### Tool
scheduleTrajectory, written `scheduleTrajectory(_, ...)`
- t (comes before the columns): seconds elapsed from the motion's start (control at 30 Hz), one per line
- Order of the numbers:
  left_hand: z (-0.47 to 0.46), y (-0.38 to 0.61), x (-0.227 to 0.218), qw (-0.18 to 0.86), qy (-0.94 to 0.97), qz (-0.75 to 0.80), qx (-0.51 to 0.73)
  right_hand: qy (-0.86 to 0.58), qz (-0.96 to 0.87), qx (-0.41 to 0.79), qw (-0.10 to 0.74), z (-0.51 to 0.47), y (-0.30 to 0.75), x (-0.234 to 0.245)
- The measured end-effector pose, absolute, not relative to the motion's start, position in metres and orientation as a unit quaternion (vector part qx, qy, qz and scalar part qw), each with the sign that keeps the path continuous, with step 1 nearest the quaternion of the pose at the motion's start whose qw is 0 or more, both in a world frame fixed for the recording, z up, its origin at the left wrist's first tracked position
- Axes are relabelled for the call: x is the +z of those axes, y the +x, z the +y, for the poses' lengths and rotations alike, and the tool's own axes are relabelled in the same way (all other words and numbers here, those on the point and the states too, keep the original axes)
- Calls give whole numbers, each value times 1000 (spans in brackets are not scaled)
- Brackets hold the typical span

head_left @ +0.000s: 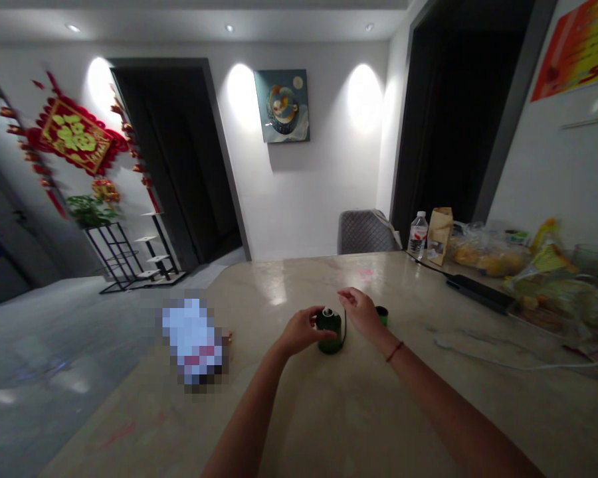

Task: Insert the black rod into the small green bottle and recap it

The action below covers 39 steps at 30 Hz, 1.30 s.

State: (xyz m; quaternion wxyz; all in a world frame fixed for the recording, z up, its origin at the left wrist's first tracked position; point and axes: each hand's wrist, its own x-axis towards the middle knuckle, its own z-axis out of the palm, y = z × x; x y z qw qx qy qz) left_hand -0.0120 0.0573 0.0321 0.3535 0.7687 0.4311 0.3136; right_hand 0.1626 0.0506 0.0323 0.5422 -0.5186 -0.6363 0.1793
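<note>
White walls under small ceiling spots close off the room ahead of you, with two dark doorways cut into them. Far left, a red and gold hanging ornament [74, 136] sits on the wall above a potted plant [90, 208] on a black metal stand [110, 257]. Closer in, the pale stone table [299, 411] fills the lower view, and a blurred-out patch lies on its left part.

Your left hand [301, 330] reaches in from below, its fingers [315, 324] wrapped around the left side of a dark green jar [330, 330]. That jar stands upright near the middle of the table, its light-coloured mouth facing up and uncapped. A thin dark cord [345, 326] curves down the jar's right side.

Your right hand [361, 312] hovers just right of the jar and slightly above it, the fingers loosely curled with thumb and forefinger drawn together over the cord's top end. It cannot be told whether they pinch anything. A red bracelet [395, 350] circles that wrist. Just behind the hand, partly hidden, a small green cap [383, 316] rests on the table.

On the far wall hangs a framed picture [282, 106], and a grey chair [366, 231] stands at the table's far edge. Further right along the wall come a water bottle [418, 234], a brown paper bag [439, 234], a black power strip [478, 292] and several plastic bags of food [488, 251]. A white cable [503, 364] trails across the table near them.
</note>
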Motion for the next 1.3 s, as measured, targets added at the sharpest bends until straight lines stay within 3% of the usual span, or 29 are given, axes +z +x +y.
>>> scheduleTrajectory(0.13, 58, -11, 32, 358, 774, 429, 298, -608, -687, 97, 386, 51, 168, 16)
scheduleTrajectory(0.27, 58, -11, 32, 357, 775, 430, 296, -605, -769, 55, 199, 43, 173, 4)
scheduleTrajectory(0.5, 58, -13, 33, 354, 777, 427, 298, -601, -795, 1, 83, 34, 174, 15)
scheduleTrajectory(0.7, 58, -14, 33, 365, 774, 421, 301, -620, -783, -6, 58, 31, 171, 24)
scheduleTrajectory(1.03, 60, -14, 31, 394, 751, 416, 327, -641, -755, 41, 132, 37, 175, 10)
scheduleTrajectory(1.3, 57, -11, 33, 392, 760, 408, 319, -687, -713, 75, 124, 39, 177, 7)
